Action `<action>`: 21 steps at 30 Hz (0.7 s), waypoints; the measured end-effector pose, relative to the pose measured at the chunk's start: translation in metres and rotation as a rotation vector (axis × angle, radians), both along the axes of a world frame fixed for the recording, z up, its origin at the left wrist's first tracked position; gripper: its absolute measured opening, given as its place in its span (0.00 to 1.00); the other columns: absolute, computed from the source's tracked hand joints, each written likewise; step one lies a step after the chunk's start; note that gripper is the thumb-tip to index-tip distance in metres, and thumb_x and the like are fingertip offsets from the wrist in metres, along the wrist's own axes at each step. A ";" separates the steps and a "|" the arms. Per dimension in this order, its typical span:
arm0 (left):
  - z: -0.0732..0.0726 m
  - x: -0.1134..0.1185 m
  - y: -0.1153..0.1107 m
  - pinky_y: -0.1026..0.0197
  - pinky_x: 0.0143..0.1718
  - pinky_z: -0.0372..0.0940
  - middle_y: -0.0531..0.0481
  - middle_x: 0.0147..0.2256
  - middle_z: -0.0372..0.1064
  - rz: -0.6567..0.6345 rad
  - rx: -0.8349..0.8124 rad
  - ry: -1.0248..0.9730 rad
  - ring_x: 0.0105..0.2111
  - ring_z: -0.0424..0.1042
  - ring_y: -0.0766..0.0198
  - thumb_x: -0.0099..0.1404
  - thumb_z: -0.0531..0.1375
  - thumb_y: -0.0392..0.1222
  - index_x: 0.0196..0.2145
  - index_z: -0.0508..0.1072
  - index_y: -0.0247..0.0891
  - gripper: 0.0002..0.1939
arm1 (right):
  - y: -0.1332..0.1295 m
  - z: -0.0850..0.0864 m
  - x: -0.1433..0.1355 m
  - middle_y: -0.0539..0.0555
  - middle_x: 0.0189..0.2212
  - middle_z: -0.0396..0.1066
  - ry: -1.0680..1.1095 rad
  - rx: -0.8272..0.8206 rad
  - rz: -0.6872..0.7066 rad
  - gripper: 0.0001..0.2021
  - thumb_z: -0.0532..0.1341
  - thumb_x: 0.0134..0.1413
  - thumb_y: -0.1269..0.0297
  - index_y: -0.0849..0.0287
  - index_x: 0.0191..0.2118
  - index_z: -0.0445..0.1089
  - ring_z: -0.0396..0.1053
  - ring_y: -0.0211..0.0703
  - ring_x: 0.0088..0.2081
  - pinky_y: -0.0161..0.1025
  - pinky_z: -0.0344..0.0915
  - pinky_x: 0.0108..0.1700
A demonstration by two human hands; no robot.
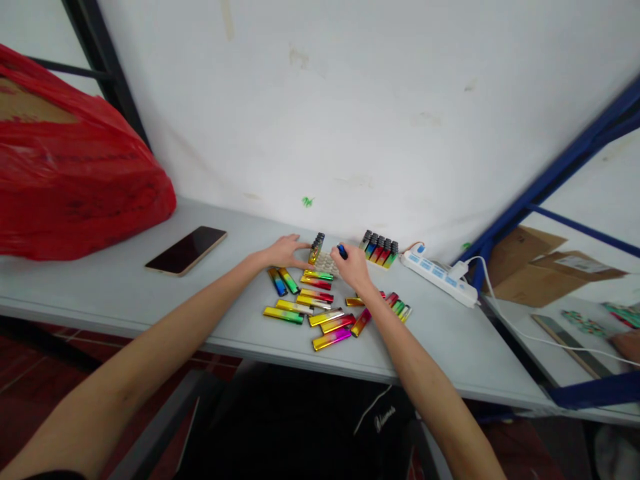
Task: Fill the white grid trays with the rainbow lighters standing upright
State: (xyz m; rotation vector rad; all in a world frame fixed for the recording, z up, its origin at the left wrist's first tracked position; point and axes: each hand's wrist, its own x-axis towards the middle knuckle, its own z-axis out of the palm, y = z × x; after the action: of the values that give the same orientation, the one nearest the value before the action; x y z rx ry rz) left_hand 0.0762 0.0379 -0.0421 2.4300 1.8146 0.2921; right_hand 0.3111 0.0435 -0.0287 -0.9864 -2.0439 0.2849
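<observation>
A pale tray [327,263] with rows of sockets lies between my hands, and a row of lighters [316,249] stands upright along its left end. My left hand [286,253] is at the tray's left side, thumb and fingers apart around the standing lighters; I cannot tell whether it touches them. Over the tray's right side, my right hand [352,265] is closed on a blue lighter [343,251], mostly hidden by the fingers. Many shiny lighters in mixed colours lie loose in front, among them a yellow-green lighter [283,315] and a yellow-purple lighter [331,339].
Behind my right hand stands a full block of upright lighters [381,249]. A white power strip [440,277] with a cable is to its right. On the left are a phone [187,251] and a red plastic bag [85,180]. Cardboard boxes [537,267] sit beyond the blue frame.
</observation>
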 end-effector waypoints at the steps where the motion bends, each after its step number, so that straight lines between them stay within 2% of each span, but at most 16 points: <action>1: 0.000 0.000 0.000 0.51 0.64 0.51 0.38 0.65 0.59 0.001 0.003 0.002 0.67 0.54 0.42 0.56 0.62 0.72 0.65 0.66 0.46 0.45 | 0.000 0.000 0.000 0.45 0.18 0.55 0.009 0.001 -0.009 0.19 0.55 0.63 0.55 0.56 0.22 0.61 0.54 0.37 0.23 0.36 0.50 0.29; 4: -0.001 0.000 0.000 0.50 0.64 0.52 0.37 0.65 0.59 0.001 0.010 -0.010 0.66 0.55 0.41 0.56 0.62 0.72 0.64 0.67 0.45 0.45 | 0.001 -0.001 0.001 0.49 0.24 0.65 0.026 -0.009 0.017 0.19 0.51 0.68 0.50 0.57 0.32 0.68 0.62 0.41 0.27 0.36 0.56 0.33; 7: -0.003 -0.001 0.001 0.50 0.64 0.52 0.39 0.65 0.59 -0.002 0.013 -0.025 0.66 0.56 0.41 0.56 0.61 0.73 0.64 0.67 0.48 0.44 | 0.006 -0.005 0.002 0.56 0.34 0.71 0.007 0.008 0.092 0.21 0.47 0.71 0.51 0.59 0.41 0.70 0.68 0.44 0.36 0.38 0.62 0.39; 10: -0.004 -0.002 0.001 0.49 0.64 0.51 0.41 0.66 0.57 -0.012 0.003 -0.025 0.67 0.54 0.41 0.57 0.61 0.73 0.64 0.66 0.49 0.44 | 0.011 -0.009 0.005 0.57 0.35 0.70 -0.055 0.064 0.075 0.22 0.46 0.71 0.49 0.59 0.37 0.70 0.68 0.45 0.38 0.39 0.63 0.42; 13: -0.004 -0.003 0.002 0.47 0.65 0.50 0.39 0.67 0.56 -0.024 -0.002 -0.014 0.67 0.53 0.40 0.58 0.60 0.73 0.64 0.67 0.49 0.43 | 0.017 -0.012 0.009 0.52 0.26 0.68 -0.105 0.056 0.012 0.22 0.48 0.70 0.47 0.56 0.33 0.68 0.66 0.44 0.31 0.38 0.61 0.37; 15: -0.005 -0.004 0.003 0.45 0.65 0.49 0.37 0.67 0.56 -0.030 -0.005 -0.005 0.67 0.52 0.39 0.58 0.60 0.73 0.64 0.67 0.48 0.43 | 0.020 -0.013 0.011 0.51 0.24 0.69 -0.098 0.036 -0.009 0.21 0.49 0.70 0.48 0.56 0.33 0.67 0.66 0.44 0.29 0.38 0.59 0.35; 21: -0.007 -0.006 0.005 0.45 0.66 0.46 0.36 0.67 0.55 -0.040 -0.017 0.002 0.68 0.50 0.40 0.58 0.60 0.74 0.63 0.68 0.47 0.43 | 0.034 -0.025 0.008 0.56 0.33 0.74 -0.178 0.032 0.041 0.15 0.51 0.71 0.55 0.58 0.37 0.66 0.70 0.47 0.36 0.39 0.62 0.41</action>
State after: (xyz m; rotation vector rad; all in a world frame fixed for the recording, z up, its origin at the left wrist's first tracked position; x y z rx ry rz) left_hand 0.0704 0.0432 -0.0492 2.4523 1.7600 0.2706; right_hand 0.3189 0.0771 -0.0535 -0.9806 -2.2249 0.1914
